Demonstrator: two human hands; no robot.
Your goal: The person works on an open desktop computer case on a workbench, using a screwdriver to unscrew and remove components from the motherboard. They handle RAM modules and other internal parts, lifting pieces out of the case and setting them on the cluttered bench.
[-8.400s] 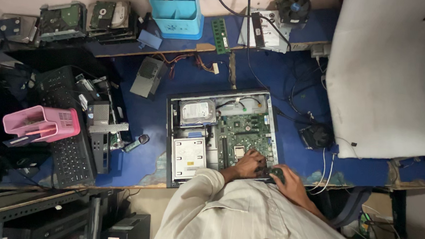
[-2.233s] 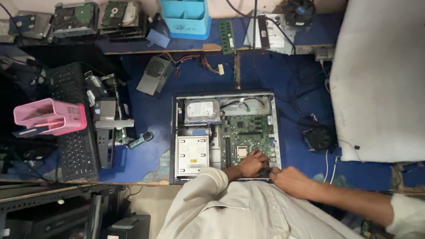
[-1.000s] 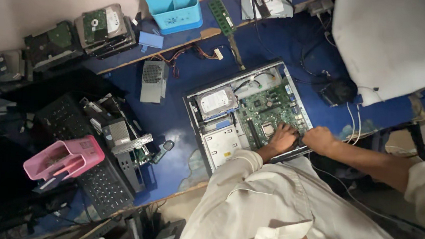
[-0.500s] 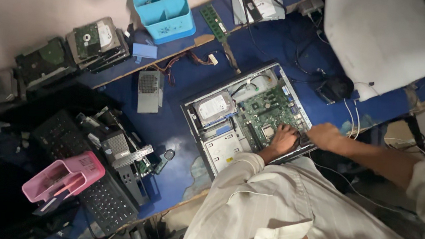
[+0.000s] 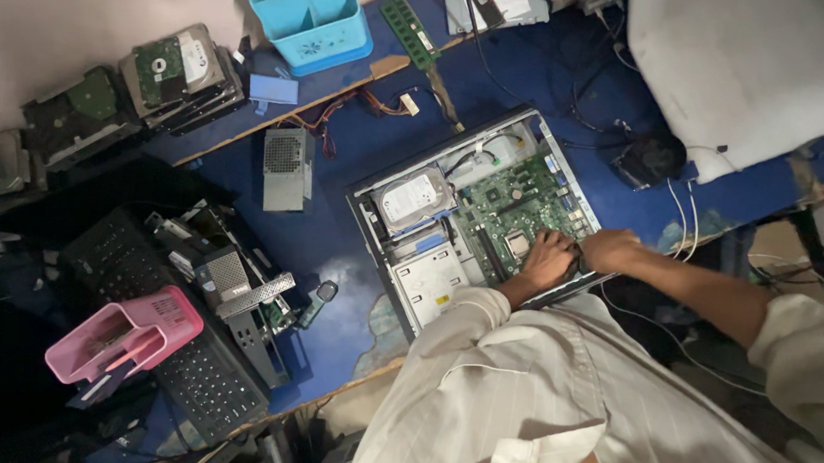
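Both hands, the left (image 5: 547,258) and right (image 5: 610,249), pressed on the motherboard (image 5: 520,210) inside the open case (image 5: 386,259) on the blue table (image 5: 334,245), grips unclear, seemingly mid-fitting; the next move likely needed careful fingertip work there.

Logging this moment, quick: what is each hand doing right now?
Left hand: resting on the green motherboard in the open computer case; grip cannot be told.
Right hand: at the case's edge; grip cannot be told.

A blue table (image 5: 343,246) bears an open computer case (image 5: 476,217) and, seemingly, a keyboard (image 5: 185,370).
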